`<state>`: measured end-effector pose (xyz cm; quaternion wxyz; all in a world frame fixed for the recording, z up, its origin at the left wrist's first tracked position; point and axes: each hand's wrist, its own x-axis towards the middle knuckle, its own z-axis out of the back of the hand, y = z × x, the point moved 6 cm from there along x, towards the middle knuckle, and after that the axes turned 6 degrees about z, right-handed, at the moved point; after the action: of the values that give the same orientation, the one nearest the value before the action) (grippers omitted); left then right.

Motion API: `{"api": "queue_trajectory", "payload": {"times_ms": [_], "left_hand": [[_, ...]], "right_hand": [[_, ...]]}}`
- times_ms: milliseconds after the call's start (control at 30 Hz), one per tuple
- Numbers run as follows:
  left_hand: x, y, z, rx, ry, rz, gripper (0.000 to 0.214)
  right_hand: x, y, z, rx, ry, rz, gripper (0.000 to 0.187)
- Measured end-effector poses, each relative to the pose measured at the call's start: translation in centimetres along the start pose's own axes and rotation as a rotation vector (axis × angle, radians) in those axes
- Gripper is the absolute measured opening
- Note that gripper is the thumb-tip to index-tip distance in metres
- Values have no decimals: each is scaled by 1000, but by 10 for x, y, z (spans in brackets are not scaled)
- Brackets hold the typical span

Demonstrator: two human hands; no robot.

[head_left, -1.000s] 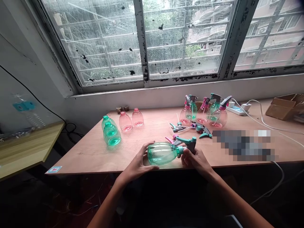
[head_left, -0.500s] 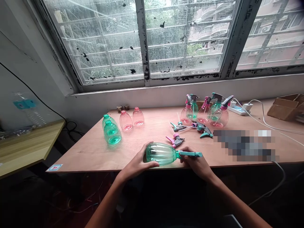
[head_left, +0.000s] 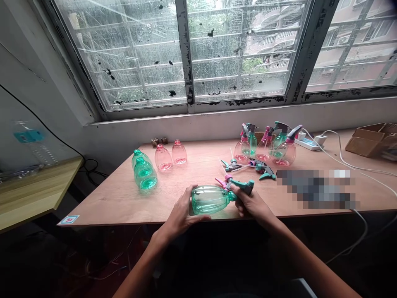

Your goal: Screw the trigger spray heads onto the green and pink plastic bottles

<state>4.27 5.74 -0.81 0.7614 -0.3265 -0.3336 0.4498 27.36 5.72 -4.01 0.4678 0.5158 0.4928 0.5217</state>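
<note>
A clear green spray bottle (head_left: 211, 200) lies sideways in the air by the table's front edge, its base to the left. My left hand (head_left: 182, 211) is wrapped round the base end. At the neck, my right hand (head_left: 249, 203) grips the green and dark spray head (head_left: 245, 185), which sits on the bottle's mouth. Just behind, partly covered by the bottle and right hand, lies a loose pink and grey spray head (head_left: 226, 181). More loose spray heads (head_left: 263, 169) with thin tubes lie farther back.
Two green bottles without heads (head_left: 145, 174) and two pink ones (head_left: 163, 158) stand at the left. Several bottles with heads (head_left: 283, 153) stand at the back right. Beyond them are a power strip (head_left: 307, 143), white cables and a cardboard box (head_left: 369, 140). A blurred patch (head_left: 319, 188) covers something at right.
The spray head has turned about the bottle's axis, its trigger side now facing differently. My right hand has shifted slightly up and left at the neck. My left hand keeps its hold.
</note>
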Motion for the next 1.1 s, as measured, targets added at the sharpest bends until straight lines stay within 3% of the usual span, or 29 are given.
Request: {"api": "queue_trajectory", "payload": {"times_ms": [133,400,533,667,767,900,1000,1100], "left_hand": [[-1,-2,-1,182,-109,-65,94],[-2,-9,-6,340,-73,-149,95],[-3,-4,-8,358,-66,-132,103],[-4,-4,-11,382,-2,-140,102],[-3,-9,-14,434,47,-154,91],[-3,-14,-17,483,88,-151,93],[-4,-16,-20,526,134,-176,97],[-5,-18,-24,564,193,-219,98]], "right_hand": [[5,-2,0,69,5,-30,46],[0,-1,4,135,-16,-5,48],[-3,6,9,166,28,197,45],[-11,19,14,51,-61,392,37],[-21,32,6,-29,-48,499,37],[-34,38,-19,-212,78,592,52],[-35,35,-32,-378,149,608,76],[-24,47,-17,-508,48,643,78]]}}
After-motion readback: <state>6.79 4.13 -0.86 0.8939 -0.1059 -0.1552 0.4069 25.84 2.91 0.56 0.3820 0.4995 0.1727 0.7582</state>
